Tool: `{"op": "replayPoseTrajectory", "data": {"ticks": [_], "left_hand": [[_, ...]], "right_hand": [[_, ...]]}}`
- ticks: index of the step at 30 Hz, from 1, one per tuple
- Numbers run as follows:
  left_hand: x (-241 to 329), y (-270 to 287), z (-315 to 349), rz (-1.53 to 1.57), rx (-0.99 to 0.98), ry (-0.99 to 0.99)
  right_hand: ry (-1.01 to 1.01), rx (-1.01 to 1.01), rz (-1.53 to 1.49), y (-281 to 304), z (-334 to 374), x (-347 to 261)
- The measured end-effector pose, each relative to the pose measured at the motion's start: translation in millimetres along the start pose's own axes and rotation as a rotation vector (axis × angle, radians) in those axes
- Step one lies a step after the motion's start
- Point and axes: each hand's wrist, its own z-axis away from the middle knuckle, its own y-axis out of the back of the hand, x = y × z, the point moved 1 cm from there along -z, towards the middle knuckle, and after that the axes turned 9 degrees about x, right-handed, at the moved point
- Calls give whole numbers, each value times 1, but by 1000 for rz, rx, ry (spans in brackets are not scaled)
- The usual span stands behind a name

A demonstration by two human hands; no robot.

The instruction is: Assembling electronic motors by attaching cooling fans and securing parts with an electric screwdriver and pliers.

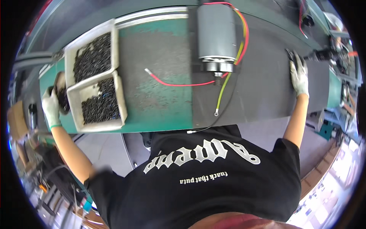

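My left hand [51,108], in a white glove with a green cuff, is at the rim of a small dark bowl [63,100] at the far left. Its fingers look curled, and what they hold is too small or hidden to tell. My right hand [300,78], also gloved, lies at the right of the bench with its fingers stretched out and somewhat apart. By its fingertips is a small black object [289,54] whose kind I cannot tell. Between my hands, a grey cylindrical motor [217,32] has a threaded shaft end facing me.
Two white bins [124,110] of small black parts stand beside the bowl. From the motor trail a red wire [179,84], a yellow-green wire [221,93] with a ring terminal, and a black wire [228,103]. A black powered driver [326,55] is beyond my right hand.
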Motion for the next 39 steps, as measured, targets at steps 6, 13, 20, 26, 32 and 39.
{"op": "replayPoseTrajectory", "data": {"ticks": [6, 13, 20, 26, 32, 39], "left_hand": [[58, 17, 30, 313, 142, 129], [85, 30, 59, 921, 137, 383], [94, 39, 51, -124, 329, -343], [100, 35, 40, 103, 267, -80], [91, 27, 46, 306, 313, 60], [82, 25, 51, 422, 301, 122]], "right_hand": [[110, 376, 51, -5, 3, 14], [-277, 253, -842, -7, -9, -65], [-301, 199, -803, -6, -4, -77], [-344, 170, -842, -9, 5, -77], [-392, 160, -881, -17, 5, -70], [-399, 138, -897, -21, 5, -61]]}}
